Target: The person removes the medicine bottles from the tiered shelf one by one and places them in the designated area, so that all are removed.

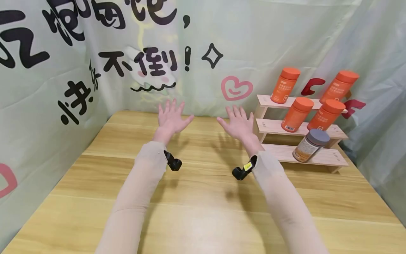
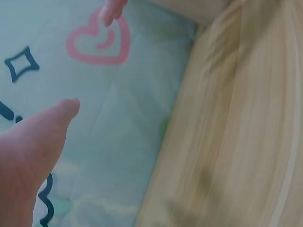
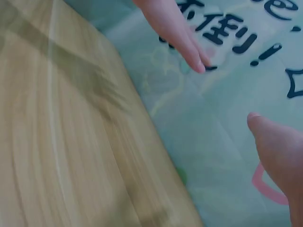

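Observation:
Both arms reach forward over the wooden table [image 1: 203, 197]. The left hand [image 1: 171, 119] has its fingers straight and spread, with nothing in it. To its right, the right hand [image 1: 239, 124] is held the same way, palm downward-forward and fingers fanned, also holding nothing. Shadows of the hands fall on the tabletop below them. In the left wrist view the left thumb [image 2: 52, 118] shows against the curtain. The right wrist view shows the right thumb [image 3: 274, 142] and the left hand beyond it. Nearest the right hand is a three-step wooden rack [image 1: 272, 127].
Orange bottles [image 1: 285, 85] stand on the rack's upper two steps. A bottle with a grey lid [image 1: 311, 145] sits on the lowest step. A pale printed curtain [image 1: 196, 31] hangs behind the table and along both sides.

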{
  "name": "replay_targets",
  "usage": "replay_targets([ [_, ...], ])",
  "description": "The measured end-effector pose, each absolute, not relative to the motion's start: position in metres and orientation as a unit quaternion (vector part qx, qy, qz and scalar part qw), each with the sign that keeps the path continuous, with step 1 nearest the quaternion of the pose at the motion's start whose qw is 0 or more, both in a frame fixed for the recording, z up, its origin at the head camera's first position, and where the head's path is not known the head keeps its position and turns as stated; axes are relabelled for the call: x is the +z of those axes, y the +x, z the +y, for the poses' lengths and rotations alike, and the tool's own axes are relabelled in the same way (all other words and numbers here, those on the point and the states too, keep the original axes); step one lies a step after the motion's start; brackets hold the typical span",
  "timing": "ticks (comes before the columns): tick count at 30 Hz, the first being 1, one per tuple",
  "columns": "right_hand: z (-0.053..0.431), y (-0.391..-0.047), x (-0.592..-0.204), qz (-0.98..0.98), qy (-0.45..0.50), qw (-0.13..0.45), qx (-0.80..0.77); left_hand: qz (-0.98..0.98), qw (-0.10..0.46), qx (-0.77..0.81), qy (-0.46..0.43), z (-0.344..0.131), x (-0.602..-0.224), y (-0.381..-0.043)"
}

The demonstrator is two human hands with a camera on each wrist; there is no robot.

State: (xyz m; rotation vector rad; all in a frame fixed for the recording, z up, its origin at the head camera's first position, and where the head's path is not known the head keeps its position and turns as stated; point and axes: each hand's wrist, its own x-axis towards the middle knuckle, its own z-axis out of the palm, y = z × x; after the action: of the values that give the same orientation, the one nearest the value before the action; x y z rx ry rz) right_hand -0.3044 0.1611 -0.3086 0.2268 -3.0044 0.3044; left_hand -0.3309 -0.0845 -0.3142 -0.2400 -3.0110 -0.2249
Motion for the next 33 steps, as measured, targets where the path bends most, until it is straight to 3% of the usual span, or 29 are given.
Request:
replay_targets([
  [9, 0.183, -0.264, -0.299, -0.977, 0.116, 0.111, 0.143, -0.976, 0.066, -0.179, -0.103, -0.059, -0.316, -0.304],
  [16, 0.217, -0.212, -0.303, -0.942, 0.159, 0.13, 0.266, -0.928, 0.085, -0.329, -0.15, -0.023, -0.334, -0.278],
  [21, 0.247, -0.174, -0.307, -0.903, 0.158, 0.159, 0.366, -0.887, 0.066, -0.432, -0.15, 0.004, -0.346, -0.257],
  [27, 0.299, -0.144, -0.302, -0.875, 0.096, 0.234, 0.412, -0.863, 0.03, -0.476, -0.167, 0.034, -0.352, -0.243],
  [33, 0.368, -0.138, -0.307, -0.872, 0.008, 0.207, 0.444, -0.852, 0.004, -0.493, -0.177, 0.064, -0.362, -0.238],
])
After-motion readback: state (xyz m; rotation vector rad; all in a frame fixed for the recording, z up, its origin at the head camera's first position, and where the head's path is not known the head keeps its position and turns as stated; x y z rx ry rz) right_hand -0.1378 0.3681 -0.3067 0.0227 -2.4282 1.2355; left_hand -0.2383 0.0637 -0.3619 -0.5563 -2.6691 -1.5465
